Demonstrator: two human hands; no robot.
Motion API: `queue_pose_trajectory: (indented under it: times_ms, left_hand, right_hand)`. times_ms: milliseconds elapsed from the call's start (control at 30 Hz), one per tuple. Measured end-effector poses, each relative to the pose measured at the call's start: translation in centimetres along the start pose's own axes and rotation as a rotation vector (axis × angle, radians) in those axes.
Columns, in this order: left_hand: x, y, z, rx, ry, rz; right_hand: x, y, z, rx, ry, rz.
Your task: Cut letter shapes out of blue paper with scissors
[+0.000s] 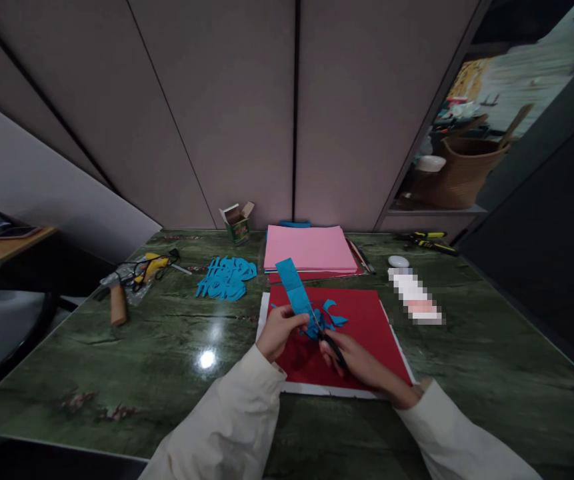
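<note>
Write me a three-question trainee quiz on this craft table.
1. Multiple choice: the right hand holds A) a pen B) scissors C) a brush.
2. True or false: the left hand grips the blue paper strip.
3. Fill in: the sheet lying under both hands is ____.
Key: 1 B; 2 true; 3 red.

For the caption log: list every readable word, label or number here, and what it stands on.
"HAP", perhaps: first row of the blue cut-out letters on the table; the rest is unclear.
Green box: print too small to read.
White object right of the red sheet: blurred out.
</note>
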State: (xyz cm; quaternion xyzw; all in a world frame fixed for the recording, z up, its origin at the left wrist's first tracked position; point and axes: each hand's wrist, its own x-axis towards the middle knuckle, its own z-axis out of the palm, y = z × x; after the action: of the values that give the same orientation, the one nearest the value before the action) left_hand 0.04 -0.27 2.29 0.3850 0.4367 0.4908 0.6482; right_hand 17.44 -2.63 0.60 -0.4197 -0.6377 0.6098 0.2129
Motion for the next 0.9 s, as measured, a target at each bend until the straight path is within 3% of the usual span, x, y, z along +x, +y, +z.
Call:
queue_pose_trajectory:
  times_ms: [900]
  left_hand:
    - [0.06,-0.06,0.19,-0.037,0.022,-0.013]
  right_hand:
    - [-0.04,-0.42,0.18,-0.171,0.097,-0.102]
